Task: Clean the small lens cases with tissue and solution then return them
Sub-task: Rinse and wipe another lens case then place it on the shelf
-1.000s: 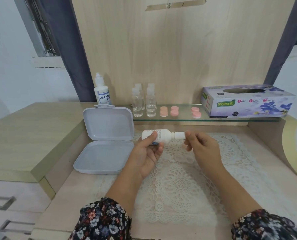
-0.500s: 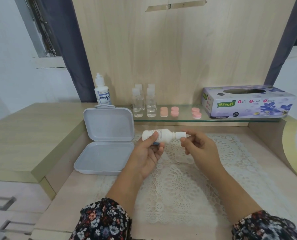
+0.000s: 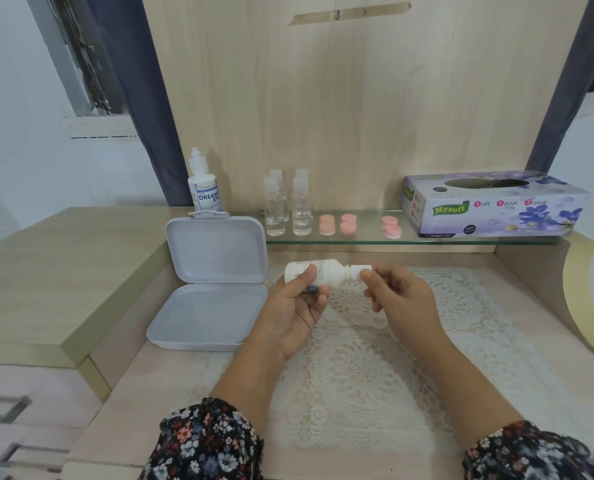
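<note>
Early stage, by the look of it. Left hand [image 3: 297, 308] grips a small white bottle [image 3: 314, 273] lying sideways above the lace mat [image 3: 375, 358]; right hand [image 3: 397, 294] pinches the bottle's cap [image 3: 359, 271] between thumb and fingertips, likely to unscrew it, though whether the cap is loosened cannot be told. No tissue is out: the tissue box [image 3: 493, 207] sits beyond and to the right of the right hand on the glass shelf [image 3: 462, 240], its slot dark, no sheet showing. The small pink lens cases [image 3: 358, 224] lie on that same shelf, straight beyond both hands, in three little groups, untouched and well apart from the fingers. Judged from this, wetting a tissue, wiping each case and putting them back all remain to do. Beside the left hand, on its outer side, an open grey box [image 3: 212, 282] rests on the table [image 3: 122, 393], lid upright, nothing visible inside. Beyond it stand a labelled eye-drop bottle [image 3: 205, 188] and four clear little bottles [image 3: 287, 206]. Hard to make out: print on the held bottle is too small to read, so its contents are a guess; whether the pink cases are closed or just loose lids; how much liquid the clear bottles hold. Both forearms run out of frame at floral sleeves [image 3: 205, 441].
</note>
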Action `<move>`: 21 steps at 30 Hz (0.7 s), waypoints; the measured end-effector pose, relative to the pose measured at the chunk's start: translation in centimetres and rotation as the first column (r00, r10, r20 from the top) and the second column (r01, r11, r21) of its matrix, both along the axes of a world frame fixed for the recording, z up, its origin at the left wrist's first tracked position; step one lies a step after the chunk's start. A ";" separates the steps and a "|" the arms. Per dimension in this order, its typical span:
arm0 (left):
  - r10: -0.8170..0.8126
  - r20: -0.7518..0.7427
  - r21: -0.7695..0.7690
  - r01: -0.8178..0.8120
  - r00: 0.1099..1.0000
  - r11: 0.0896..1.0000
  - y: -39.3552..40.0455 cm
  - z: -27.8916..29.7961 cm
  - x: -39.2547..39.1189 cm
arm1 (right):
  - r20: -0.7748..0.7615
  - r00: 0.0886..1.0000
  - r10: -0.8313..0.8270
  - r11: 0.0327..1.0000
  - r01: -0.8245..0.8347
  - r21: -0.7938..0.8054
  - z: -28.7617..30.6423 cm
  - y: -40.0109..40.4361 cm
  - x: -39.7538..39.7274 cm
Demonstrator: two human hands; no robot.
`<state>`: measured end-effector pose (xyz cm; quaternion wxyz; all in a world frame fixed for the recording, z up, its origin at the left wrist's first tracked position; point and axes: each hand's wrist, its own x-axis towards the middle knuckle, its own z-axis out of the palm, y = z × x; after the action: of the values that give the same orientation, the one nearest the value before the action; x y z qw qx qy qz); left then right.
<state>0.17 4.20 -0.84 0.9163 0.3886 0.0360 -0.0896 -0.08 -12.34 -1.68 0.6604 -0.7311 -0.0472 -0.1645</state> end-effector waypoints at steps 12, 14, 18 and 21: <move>-0.011 0.058 0.049 0.008 0.998 0.999 -0.1 -0.1 0.2 | -0.006 0.999 -0.033 0.999 0.033 0.035 -0.1 -0.2 0.0; -0.022 0.084 0.128 0.011 0.996 0.992 -0.1 -0.2 0.2 | 0.003 0.999 -0.037 0.997 0.037 0.063 0.0 -0.3 0.1; -0.021 0.159 0.341 -0.035 0.987 0.939 -0.2 -0.4 0.2 | 0.030 0.998 -0.061 0.991 0.057 0.119 0.4 -0.5 0.3; -0.072 0.232 0.553 -0.071 0.970 0.830 -0.2 -0.6 0.0 | 0.038 0.998 -0.052 0.986 0.046 0.159 0.5 -0.6 0.3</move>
<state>0.19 3.95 -1.48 0.7605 0.6467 -0.0521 -0.0273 0.24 -12.97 -1.20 0.7108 -0.6739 -0.0297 -0.1991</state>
